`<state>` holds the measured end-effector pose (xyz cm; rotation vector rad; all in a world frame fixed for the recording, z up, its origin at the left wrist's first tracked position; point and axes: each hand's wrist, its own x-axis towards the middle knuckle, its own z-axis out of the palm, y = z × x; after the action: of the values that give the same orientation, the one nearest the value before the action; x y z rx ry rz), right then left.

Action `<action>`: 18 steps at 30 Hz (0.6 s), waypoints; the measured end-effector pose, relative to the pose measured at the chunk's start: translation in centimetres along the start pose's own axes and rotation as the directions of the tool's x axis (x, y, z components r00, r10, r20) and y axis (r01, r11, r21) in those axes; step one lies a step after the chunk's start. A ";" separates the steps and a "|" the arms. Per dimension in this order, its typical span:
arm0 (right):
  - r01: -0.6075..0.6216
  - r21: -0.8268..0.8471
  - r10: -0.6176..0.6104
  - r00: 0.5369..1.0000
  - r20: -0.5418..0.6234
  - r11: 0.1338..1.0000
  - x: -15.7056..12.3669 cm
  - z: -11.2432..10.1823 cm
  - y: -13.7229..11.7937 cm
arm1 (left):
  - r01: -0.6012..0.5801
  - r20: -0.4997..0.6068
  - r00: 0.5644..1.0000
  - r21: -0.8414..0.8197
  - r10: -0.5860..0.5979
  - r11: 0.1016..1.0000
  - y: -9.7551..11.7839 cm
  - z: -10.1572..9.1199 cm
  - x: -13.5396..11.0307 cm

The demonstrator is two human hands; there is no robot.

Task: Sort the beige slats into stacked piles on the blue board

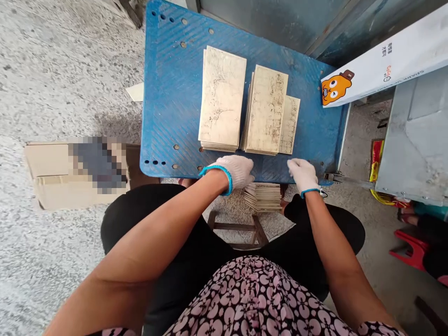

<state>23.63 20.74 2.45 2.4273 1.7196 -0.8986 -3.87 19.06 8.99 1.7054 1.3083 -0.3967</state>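
Note:
My left hand (238, 171), in a white knit glove with a blue cuff, is over the front edge of the blue table (168, 112), its fingers curled. My right hand (303, 174), gloved alike, is closed farther right along that edge; whatever either hand may hold is hidden. Just beyond my left hand lies a stack of cream rectangular boards (224, 95) with dark smudges. Beside it is a second stack of boards (266, 107), with a shorter board (291, 123) partly beneath its right side. Neither hand clearly touches these stacks.
Another stack of boards (266, 197) is below the table edge, between my knees, near a wooden stool frame (234, 227). A white printed box (381, 58) juts over the right corner. A cardboard box (52, 191) lies left, a red stool (408, 249) right.

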 end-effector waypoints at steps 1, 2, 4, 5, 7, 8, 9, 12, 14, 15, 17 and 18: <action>0.007 -0.065 -0.004 0.999 0.046 0.998 -1.8 -0.2 0.2 | -0.018 -0.003 1.000 0.010 0.018 1.000 0.2 0.0 -0.1; 0.011 -0.129 -0.001 0.997 0.080 0.992 -3.5 -0.4 0.4 | -0.038 -0.005 0.999 0.017 0.038 0.999 0.5 -0.1 -0.2; -0.026 -0.249 0.055 0.992 0.111 0.968 -6.6 -0.5 0.8 | -0.069 -0.010 0.998 0.017 0.069 0.997 0.9 -0.1 -0.5; -0.057 -0.305 0.099 0.987 0.126 0.951 -7.9 -0.3 1.1 | -0.076 -0.013 0.997 0.013 0.077 0.997 1.1 0.0 -0.6; -0.094 -0.408 0.192 0.960 0.206 0.908 -9.9 0.4 2.0 | -0.085 -0.021 0.996 0.006 0.085 0.996 1.3 0.1 -0.9; -0.093 -0.449 0.229 0.938 0.260 0.889 -10.7 0.9 2.6 | -0.088 -0.024 0.996 0.008 0.088 0.996 1.4 0.2 -1.0; -0.082 -0.475 0.253 0.917 0.309 0.876 -11.1 1.5 3.2 | -0.093 -0.026 0.995 0.014 0.094 0.996 1.4 0.3 -1.1; -0.062 -0.469 0.261 0.891 0.372 0.881 -11.5 3.0 4.9 | -0.114 -0.031 0.993 0.057 0.116 0.992 1.5 0.5 -1.4; -0.080 -0.437 0.259 0.894 0.367 0.896 -11.2 3.6 5.8 | -0.125 -0.034 0.991 0.077 0.128 0.989 1.5 0.4 -1.6; -0.089 -0.421 0.261 0.890 0.372 0.903 -11.0 3.8 6.1 | -0.131 -0.039 0.990 0.082 0.135 0.988 1.5 0.4 -1.7; -0.106 -0.393 0.273 0.876 0.398 0.914 -10.7 4.0 6.8 | -0.147 -0.055 0.987 0.091 0.152 0.985 1.6 0.3 -1.8; -0.115 -0.380 0.279 0.868 0.411 0.918 -10.6 4.1 7.0 | -0.152 -0.059 0.986 0.101 0.158 0.983 1.6 0.2 -1.8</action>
<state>25.69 7.55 1.99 1.9224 1.2962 -0.9511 -3.13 17.79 10.89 1.9015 1.2104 -0.3184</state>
